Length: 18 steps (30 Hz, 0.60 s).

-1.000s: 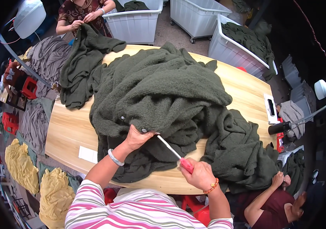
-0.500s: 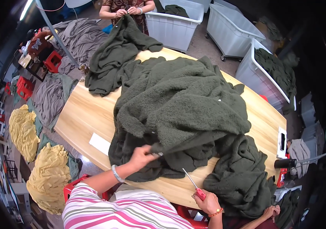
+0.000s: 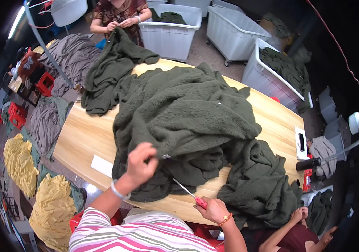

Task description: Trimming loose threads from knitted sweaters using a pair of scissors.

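Note:
A large heap of dark green fleece cloth (image 3: 188, 107) is piled over the middle of the wooden table (image 3: 78, 143). At its near left side, my left hand (image 3: 141, 164) has its fingers curled in a pinch at the cloth's edge, beside a small whitish spot; the fingertips are partly blurred. In my right hand (image 3: 214, 211), close to the table's near edge, is a screwdriver-like tool (image 3: 199, 202) with a red handle. Its thin metal shaft points up and left toward the cloth's lower folds, apart from my left hand.
Another person (image 3: 122, 17) handles a dark green piece at the far left corner. A co-worker's hands (image 3: 299, 214) touch cloth at the lower right. White wheeled bins (image 3: 171, 40) stand beyond the table. Yellow cloth piles (image 3: 53, 210) lie on the left floor. A lamp (image 3: 307, 164) is at right.
My left hand has moved up and left, with its fingers more curled. My right hand and the tool have shifted left and slightly up. The whole view has shifted, and more of the lower-right co-worker shows.

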Tool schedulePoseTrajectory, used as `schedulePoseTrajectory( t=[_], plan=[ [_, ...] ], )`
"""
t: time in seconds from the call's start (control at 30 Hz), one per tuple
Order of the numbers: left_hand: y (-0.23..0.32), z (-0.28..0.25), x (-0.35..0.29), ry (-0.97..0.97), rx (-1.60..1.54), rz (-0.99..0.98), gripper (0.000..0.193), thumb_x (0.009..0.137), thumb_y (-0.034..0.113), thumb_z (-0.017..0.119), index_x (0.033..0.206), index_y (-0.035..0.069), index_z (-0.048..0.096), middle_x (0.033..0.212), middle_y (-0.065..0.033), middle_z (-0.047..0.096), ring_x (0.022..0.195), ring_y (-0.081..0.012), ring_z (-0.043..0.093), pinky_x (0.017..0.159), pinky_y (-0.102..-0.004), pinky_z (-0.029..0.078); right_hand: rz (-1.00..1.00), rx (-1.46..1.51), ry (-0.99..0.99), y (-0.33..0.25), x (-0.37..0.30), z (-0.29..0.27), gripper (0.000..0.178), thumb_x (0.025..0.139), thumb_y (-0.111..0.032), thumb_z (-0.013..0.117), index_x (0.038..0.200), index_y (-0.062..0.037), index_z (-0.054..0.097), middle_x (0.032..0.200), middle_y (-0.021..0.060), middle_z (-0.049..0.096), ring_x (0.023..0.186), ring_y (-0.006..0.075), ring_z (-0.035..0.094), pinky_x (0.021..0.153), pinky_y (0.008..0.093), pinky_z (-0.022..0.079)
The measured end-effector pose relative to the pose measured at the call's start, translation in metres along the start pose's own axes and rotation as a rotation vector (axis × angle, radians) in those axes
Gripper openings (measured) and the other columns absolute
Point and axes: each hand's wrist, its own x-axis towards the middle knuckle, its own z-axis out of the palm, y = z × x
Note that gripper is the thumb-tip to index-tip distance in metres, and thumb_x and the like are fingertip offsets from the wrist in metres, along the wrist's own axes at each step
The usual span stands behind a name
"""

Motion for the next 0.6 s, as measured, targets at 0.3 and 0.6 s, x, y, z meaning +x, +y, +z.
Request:
schedulePoseTrajectory(
  t=[0.3, 0.6],
  plan=[
    [0.177, 0.039, -0.02, -0.773, -1.324, 0.555, 0.009, 0.089, 0.0, 0.057, 0.084, -0.007, 0.057, 0.107, -0.0299, 0.059, 0.079, -0.0394, 0.059, 0.069, -0.0436, 0.052, -0.309, 0.139, 0.743, 0.107, -0.039, 0.025, 0.042, 0.089, -0.038, 0.063, 0.107, -0.0001, 0.062, 0.073, 0.0128, 0.069, 0.064, 0.0288, 0.066, 0.063, 0.0442, 0.052],
    [0.225, 0.148, -0.025, -0.455, -1.129, 0.472, 0.014, 0.082, 0.001, 0.067, 0.092, -0.002, 0.057, 0.112, -0.0218, 0.059, 0.095, -0.0373, 0.06, 0.077, -0.0412, 0.052, 0.401, 0.392, 0.97, 0.282, -0.178, -0.129, 0.033, 0.092, -0.029, 0.059, 0.107, -0.0007, 0.059, 0.065, 0.0111, 0.064, 0.054, 0.0237, 0.062, 0.051, 0.0401, 0.05]
  ],
)
